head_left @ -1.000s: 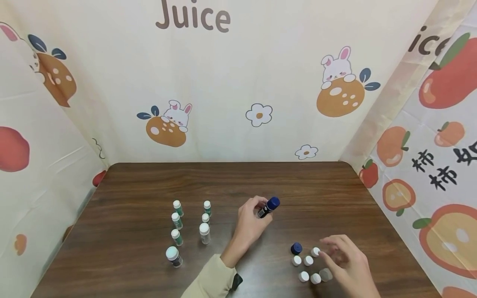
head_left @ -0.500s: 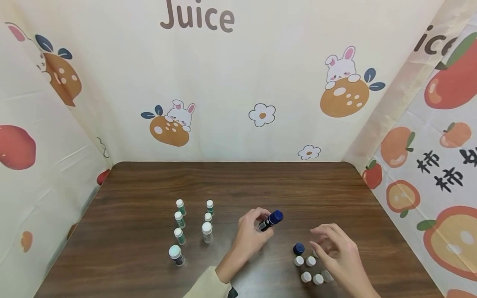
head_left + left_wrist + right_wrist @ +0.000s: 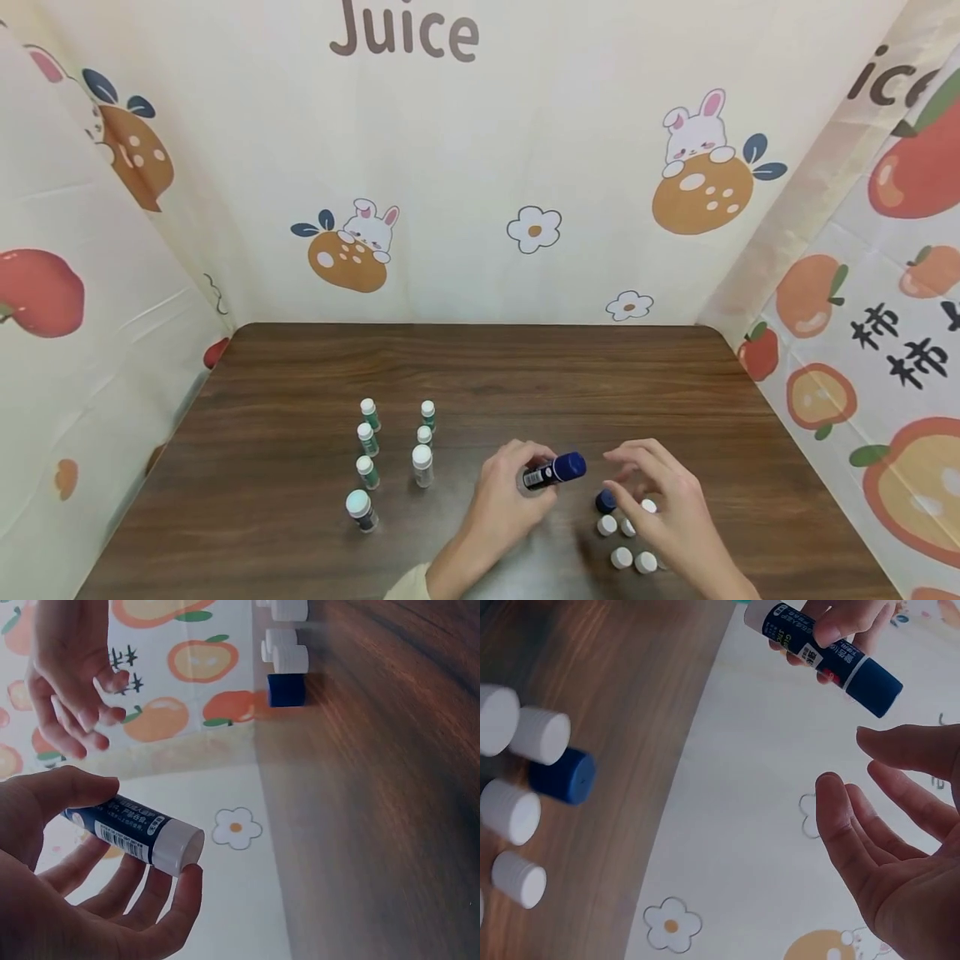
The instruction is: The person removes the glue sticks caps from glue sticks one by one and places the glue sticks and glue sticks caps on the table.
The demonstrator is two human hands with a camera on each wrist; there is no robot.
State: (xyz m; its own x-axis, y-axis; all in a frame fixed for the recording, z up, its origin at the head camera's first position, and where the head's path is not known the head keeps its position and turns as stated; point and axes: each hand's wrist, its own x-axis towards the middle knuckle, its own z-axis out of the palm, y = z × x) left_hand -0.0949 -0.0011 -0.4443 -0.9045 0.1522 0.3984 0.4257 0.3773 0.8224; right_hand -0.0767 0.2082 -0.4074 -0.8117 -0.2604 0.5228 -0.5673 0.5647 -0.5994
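Observation:
A glue stick (image 3: 542, 476) with a dark label and a navy cap is gripped in my left hand (image 3: 504, 492), tilted above the table. Its capped end points right, toward my right hand (image 3: 667, 504). In the left wrist view the clear base of the glue stick (image 3: 176, 846) shows between thumb and fingers. The right wrist view has the navy cap (image 3: 874, 687) of the glue stick just beyond my right thumb and fingertips, apart from them. My right hand holds nothing, its fingers loosely bent. Below it sit a loose navy cap (image 3: 606, 501) and several white caps (image 3: 621, 557).
On the left side of the table (image 3: 300, 367) stand several small white-capped green bottles (image 3: 367, 472), a clear white-capped one (image 3: 422, 467) and a larger dark-labelled one (image 3: 362, 511). Printed curtains (image 3: 450, 150) surround the table's back and sides.
My left hand has come down and nearer with the glue stick, which has tipped closer to level. My right hand has risen and moved left toward the capped end. The view has shifted slightly.

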